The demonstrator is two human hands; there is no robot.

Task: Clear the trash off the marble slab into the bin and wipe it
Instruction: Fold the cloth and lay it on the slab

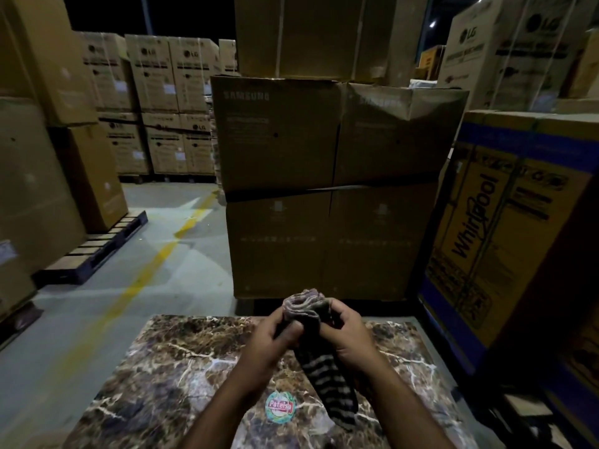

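Two hands meet over the far edge of the marble slab [181, 361], which fills the lower centre of the frame, a round sticker [280, 404] its only visible leftover. Your left hand [275, 335] curls round the striped cloth [324, 374] from the left; your right hand [348, 332] clamps it from the right, wrists angled inward. Bunch it into a firm pad, tuck in the tail hanging low, then press flat and wipe in overlapping passes. No bin is in view.
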